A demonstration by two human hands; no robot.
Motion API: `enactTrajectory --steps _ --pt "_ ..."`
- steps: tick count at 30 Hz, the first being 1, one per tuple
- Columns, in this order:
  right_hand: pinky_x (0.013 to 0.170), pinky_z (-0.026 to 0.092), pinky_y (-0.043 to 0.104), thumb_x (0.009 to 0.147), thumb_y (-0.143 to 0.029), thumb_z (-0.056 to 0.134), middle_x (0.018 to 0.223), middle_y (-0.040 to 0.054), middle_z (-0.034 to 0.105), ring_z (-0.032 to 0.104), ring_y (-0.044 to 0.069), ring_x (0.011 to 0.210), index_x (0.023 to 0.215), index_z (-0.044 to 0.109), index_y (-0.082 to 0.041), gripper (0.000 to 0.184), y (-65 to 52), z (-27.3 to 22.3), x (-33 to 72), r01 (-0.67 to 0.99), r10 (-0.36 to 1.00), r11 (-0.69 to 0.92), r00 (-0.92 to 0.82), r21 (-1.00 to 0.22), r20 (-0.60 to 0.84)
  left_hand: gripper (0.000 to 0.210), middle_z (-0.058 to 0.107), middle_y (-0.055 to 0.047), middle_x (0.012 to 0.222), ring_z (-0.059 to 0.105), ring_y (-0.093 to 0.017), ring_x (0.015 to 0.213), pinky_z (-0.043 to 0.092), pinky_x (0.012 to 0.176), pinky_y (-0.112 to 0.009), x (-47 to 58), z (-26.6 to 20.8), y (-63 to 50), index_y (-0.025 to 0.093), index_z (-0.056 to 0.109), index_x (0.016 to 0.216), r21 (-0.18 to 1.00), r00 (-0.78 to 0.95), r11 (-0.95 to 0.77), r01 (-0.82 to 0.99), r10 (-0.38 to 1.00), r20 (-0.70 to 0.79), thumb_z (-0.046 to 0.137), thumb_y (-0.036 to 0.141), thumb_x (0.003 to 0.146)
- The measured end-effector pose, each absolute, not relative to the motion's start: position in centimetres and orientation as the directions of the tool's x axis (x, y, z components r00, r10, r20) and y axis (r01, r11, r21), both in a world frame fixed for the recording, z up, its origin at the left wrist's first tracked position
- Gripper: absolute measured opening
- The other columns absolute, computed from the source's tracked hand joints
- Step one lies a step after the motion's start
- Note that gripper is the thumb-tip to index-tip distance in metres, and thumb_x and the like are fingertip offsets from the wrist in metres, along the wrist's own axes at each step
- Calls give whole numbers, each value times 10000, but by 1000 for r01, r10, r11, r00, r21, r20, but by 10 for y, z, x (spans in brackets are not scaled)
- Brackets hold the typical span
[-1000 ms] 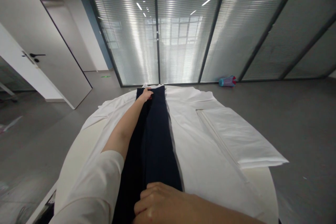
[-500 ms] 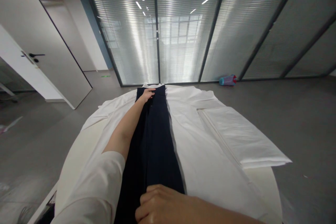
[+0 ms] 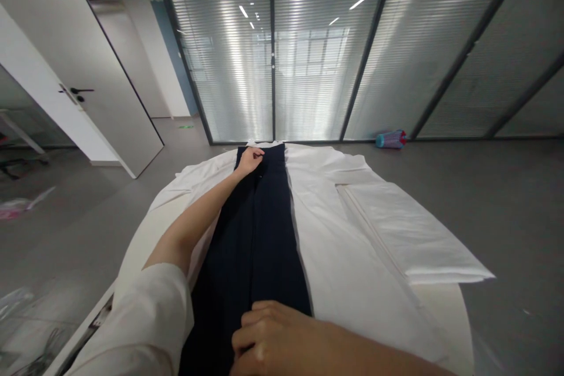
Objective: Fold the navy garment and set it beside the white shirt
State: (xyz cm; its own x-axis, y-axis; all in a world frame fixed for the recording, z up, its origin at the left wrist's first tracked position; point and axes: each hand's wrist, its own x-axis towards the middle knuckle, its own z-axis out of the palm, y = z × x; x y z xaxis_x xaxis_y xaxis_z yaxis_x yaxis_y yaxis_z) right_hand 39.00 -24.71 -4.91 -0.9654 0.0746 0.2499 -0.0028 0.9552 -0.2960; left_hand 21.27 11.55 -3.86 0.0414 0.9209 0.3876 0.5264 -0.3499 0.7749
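A long dark navy garment (image 3: 259, 229) lies stretched along the middle of a white garment (image 3: 339, 241) spread over a table. My left hand (image 3: 250, 160) reaches to the far end and pinches the navy cloth there. Close to me, my right hand (image 3: 268, 338) is closed on the near end of the same navy garment. A white sleeve covers my left upper arm.
The white garment's folded sleeve (image 3: 409, 235) lies out to the right, over the table edge (image 3: 445, 299). Grey floor surrounds the table. A glass partition with blinds stands behind, a white door (image 3: 83, 100) is at left, and a small blue and red object (image 3: 390, 139) lies by the wall.
The view has shifted slightly to the right. Both hands keep their hold on the ends of the navy garment; my left hand has edged a little farther along it.
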Motion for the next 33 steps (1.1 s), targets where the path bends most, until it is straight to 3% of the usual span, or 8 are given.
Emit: enactTrajectory --steps 4,7,11,15,18,23,26,33 --pt "669 359 315 955 -364 595 817 -35 703 565 135 711 964 737 -213 207 -249 -34 391 40 95 964 -976 -265 198 141 686 -31 824 628 -158 760 521 799 -292 187 -37 45 172 743 853 673 338 -497 548 867 365 641 119 772" --pt "686 356 303 951 -338 594 867 -15 728 595 128 736 1005 743 -202 209 -248 -28 390 41 98 964 -973 -265 209 189 665 -61 949 627 -175 870 505 832 -305 165 -36 -20 183 727 990 414 631 -729 545 682 370 570 166 885" --pt "749 387 283 977 -316 579 981 21 722 627 128 808 1047 736 -185 216 -241 -15 393 78 138 959 -968 -271 209 175 629 -75 981 598 -193 942 476 860 -310 145 -26 -111 186 693 1029 218 730 -809 547 588 348 532 209 965" --pt "779 413 291 961 -183 577 928 31 679 609 144 816 1009 730 -180 161 -234 8 408 209 245 949 -961 -237 131 180 615 -45 885 600 -159 790 459 726 -267 128 -16 -197 191 669 1031 203 802 -815 542 574 163 497 235 1007" --pt "774 437 294 919 -76 566 944 41 654 599 153 831 967 722 -176 191 -240 18 430 313 339 917 -938 -248 67 231 635 -49 919 629 -167 801 475 741 -279 111 -13 -249 214 669 1102 163 805 -806 568 586 93 454 207 1018" --pt "820 493 290 863 21 517 1089 77 611 598 161 929 1077 707 -184 351 -271 7 466 390 437 850 -897 -353 61 533 654 -39 1144 659 -192 1009 512 914 -301 85 -16 -307 316 652 1245 213 760 -758 616 643 91 477 11 845" --pt "884 516 334 885 -1 504 1159 103 605 596 183 1011 1202 678 -196 410 -283 -8 478 385 441 860 -891 -334 109 665 647 -27 1206 637 -204 1103 516 963 -302 78 -18 -326 362 643 1286 236 742 -737 634 665 84 493 -20 763" --pt "1018 479 432 895 8 463 1295 136 599 539 229 1203 1301 641 -187 484 -262 -24 485 406 434 900 -869 -162 237 511 618 -77 1272 605 -208 1155 508 994 -324 69 -35 -313 310 618 1337 249 684 -708 661 705 189 474 70 910"
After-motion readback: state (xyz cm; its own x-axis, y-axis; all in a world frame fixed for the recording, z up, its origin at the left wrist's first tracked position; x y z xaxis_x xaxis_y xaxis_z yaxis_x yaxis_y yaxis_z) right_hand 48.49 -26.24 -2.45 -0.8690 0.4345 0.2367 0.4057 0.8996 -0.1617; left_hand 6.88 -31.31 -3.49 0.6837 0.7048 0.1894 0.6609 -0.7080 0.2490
